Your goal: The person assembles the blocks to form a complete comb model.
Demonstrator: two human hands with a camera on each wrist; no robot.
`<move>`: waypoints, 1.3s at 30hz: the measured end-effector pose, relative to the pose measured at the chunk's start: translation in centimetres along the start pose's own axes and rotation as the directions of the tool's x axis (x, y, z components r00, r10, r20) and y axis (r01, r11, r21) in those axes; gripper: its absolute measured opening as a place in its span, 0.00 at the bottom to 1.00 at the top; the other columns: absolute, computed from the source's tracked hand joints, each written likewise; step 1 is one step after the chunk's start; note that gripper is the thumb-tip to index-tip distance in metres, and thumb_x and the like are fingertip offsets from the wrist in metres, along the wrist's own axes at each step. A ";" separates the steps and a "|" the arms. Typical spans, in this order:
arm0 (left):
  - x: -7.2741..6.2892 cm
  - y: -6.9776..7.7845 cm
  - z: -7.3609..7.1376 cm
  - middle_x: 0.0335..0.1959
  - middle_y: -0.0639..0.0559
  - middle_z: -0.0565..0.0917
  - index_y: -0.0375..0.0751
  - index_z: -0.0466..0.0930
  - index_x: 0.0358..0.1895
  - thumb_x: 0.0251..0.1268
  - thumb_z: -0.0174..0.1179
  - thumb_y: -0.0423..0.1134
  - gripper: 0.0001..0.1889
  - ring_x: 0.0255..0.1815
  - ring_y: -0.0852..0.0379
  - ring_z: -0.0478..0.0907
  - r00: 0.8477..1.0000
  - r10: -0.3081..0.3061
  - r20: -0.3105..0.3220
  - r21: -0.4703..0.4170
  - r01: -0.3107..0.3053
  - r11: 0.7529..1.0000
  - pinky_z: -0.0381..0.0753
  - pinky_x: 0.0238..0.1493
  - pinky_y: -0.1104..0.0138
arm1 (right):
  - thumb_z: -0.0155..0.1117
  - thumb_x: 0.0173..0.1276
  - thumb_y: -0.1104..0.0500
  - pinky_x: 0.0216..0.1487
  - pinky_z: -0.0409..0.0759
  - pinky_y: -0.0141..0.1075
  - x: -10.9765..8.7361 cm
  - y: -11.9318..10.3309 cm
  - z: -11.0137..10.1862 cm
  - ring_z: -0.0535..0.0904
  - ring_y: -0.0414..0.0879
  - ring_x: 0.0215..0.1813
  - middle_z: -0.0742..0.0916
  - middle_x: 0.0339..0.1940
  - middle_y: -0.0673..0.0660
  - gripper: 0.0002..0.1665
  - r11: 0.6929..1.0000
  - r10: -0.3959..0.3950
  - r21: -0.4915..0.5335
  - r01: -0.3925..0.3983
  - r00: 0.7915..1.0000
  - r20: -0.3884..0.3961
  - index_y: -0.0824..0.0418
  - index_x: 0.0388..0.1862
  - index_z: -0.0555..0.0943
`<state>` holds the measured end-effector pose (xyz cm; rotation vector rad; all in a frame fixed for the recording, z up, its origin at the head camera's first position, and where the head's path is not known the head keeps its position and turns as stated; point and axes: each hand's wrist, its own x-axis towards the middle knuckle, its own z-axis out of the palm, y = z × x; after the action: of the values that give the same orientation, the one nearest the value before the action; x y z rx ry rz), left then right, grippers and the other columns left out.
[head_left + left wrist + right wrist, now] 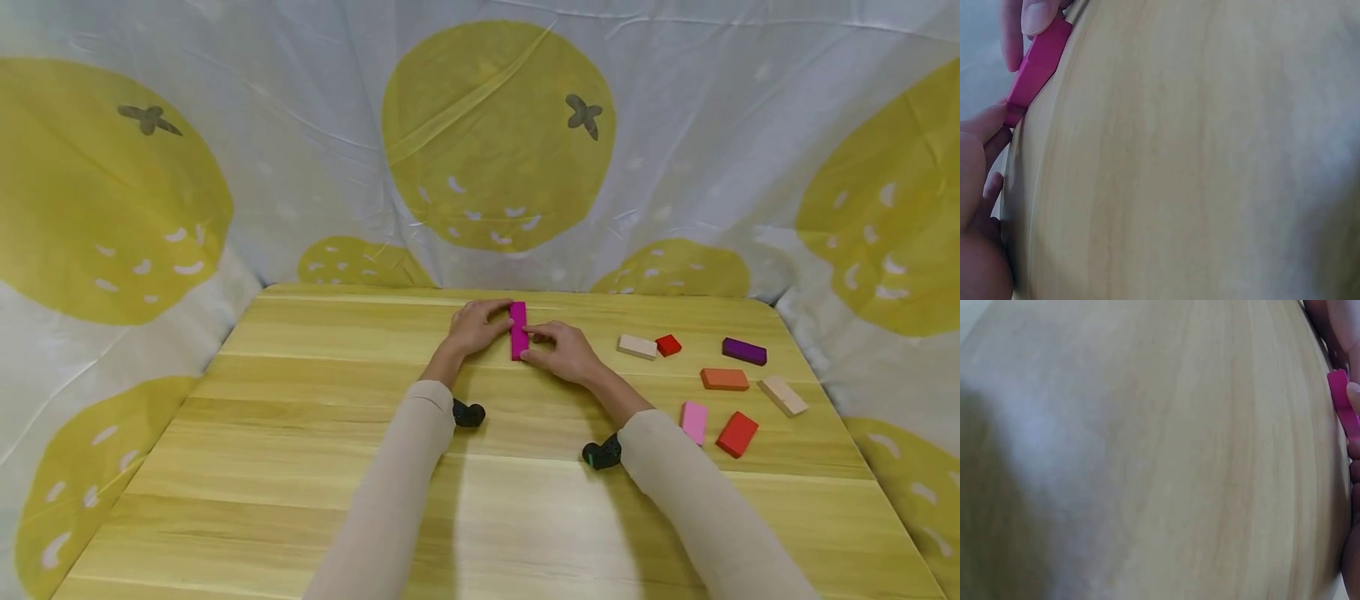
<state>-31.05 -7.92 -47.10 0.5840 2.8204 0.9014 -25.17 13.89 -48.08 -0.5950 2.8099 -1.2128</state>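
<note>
A narrow magenta block shape (518, 333) lies lengthwise away from me near the table's far side. A kink shows partway along it in both wrist views; I cannot tell whether it is one block or two end to end. My left hand (476, 327) holds its left side and far end with finger and thumb. From the right, my right hand (564, 352) grips it, the thumb by the near end and the index finger farther along. In the left wrist view, fingers partly cover the magenta piece (1040, 65). Only part of it (1339, 390) shows in the right wrist view.
On the right lie plain wooden blocks (637, 347) (783, 395), red blocks (668, 345) (737, 434), a purple block (745, 351), an orange block (724, 379) and a pink block (693, 422). My right sleeve (697, 492) passes beside the pink one. A patterned cloth (315, 167) hangs behind the table (247, 433).
</note>
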 end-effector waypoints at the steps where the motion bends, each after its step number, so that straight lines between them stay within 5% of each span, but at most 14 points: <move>1: 0.0 0.0 0.0 0.76 0.51 0.71 0.53 0.71 0.77 0.80 0.55 0.53 0.27 0.77 0.46 0.61 1.000 -0.001 0.001 0.002 0.001 1.000 0.50 0.75 0.46 | 0.73 0.69 0.51 0.59 0.77 0.50 0.0 0.0 0.0 0.80 0.54 0.55 0.86 0.51 0.59 0.31 1.000 0.000 0.001 0.000 1.000 0.000 0.63 0.67 0.82; 6: 0.1 -0.1 -0.1 0.76 0.51 0.70 0.53 0.70 0.78 0.81 0.54 0.54 0.28 0.77 0.46 0.60 1.000 -0.006 0.003 -0.012 0.006 1.000 0.49 0.76 0.47 | 0.73 0.70 0.50 0.59 0.77 0.49 0.0 -0.2 0.0 0.80 0.53 0.55 0.86 0.51 0.58 0.31 1.000 0.018 0.019 -0.018 1.000 -0.006 0.61 0.68 0.81; 13: 0.0 -0.4 -0.4 0.76 0.51 0.70 0.50 0.68 0.79 0.80 0.55 0.52 0.29 0.78 0.44 0.60 1.000 0.025 0.001 -0.113 -0.025 0.993 0.52 0.75 0.45 | 0.68 0.75 0.53 0.58 0.77 0.48 -0.4 -0.1 -0.4 0.80 0.52 0.53 0.85 0.50 0.58 0.31 0.983 0.071 0.168 -0.071 0.997 0.004 0.61 0.73 0.77; 19: -0.4 -0.3 -0.7 0.78 0.46 0.66 0.45 0.69 0.77 0.76 0.62 0.48 0.31 0.80 0.45 0.58 0.993 0.119 0.023 -0.177 -0.113 0.978 0.54 0.77 0.46 | 0.65 0.77 0.59 0.60 0.78 0.50 -1.6 0.1 -3.1 0.82 0.55 0.54 0.85 0.51 0.60 0.26 0.968 0.097 0.230 -0.096 0.995 0.008 0.66 0.70 0.78; 25: -0.5 0.4 -0.4 0.77 0.44 0.67 0.41 0.73 0.75 0.74 0.64 0.48 0.30 0.78 0.43 0.60 0.972 0.227 0.066 -0.033 -0.225 0.974 0.57 0.76 0.47 | 0.65 0.77 0.57 0.62 0.77 0.53 -3.1 1.1 -7.7 0.79 0.58 0.59 0.85 0.57 0.66 0.25 0.989 0.077 0.128 -0.077 0.997 0.007 0.69 0.67 0.79; 30: -0.8 0.5 0.1 0.78 0.47 0.67 0.43 0.75 0.73 0.74 0.63 0.49 0.29 0.79 0.45 0.60 0.972 0.215 0.091 0.048 -0.220 0.974 0.56 0.76 0.48 | 0.65 0.77 0.55 0.62 0.76 0.55 -4.5 2.2 -10.6 0.78 0.60 0.60 0.83 0.59 0.69 0.26 0.995 0.088 0.033 -0.090 0.995 0.052 0.69 0.67 0.79; 39: -1.1 0.3 0.1 0.78 0.50 0.67 0.45 0.75 0.73 0.75 0.62 0.48 0.28 0.79 0.46 0.60 0.975 0.206 0.079 0.037 -0.209 0.977 0.54 0.76 0.48 | 0.66 0.77 0.57 0.61 0.76 0.61 -6.3 4.2 -13.3 0.78 0.66 0.60 0.83 0.61 0.71 0.26 0.991 0.098 -0.100 -0.089 0.992 0.082 0.72 0.66 0.79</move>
<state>-29.97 -8.09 -46.98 0.9134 2.7563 0.8310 -22.95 28.01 -42.53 -0.5007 2.8013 -1.0162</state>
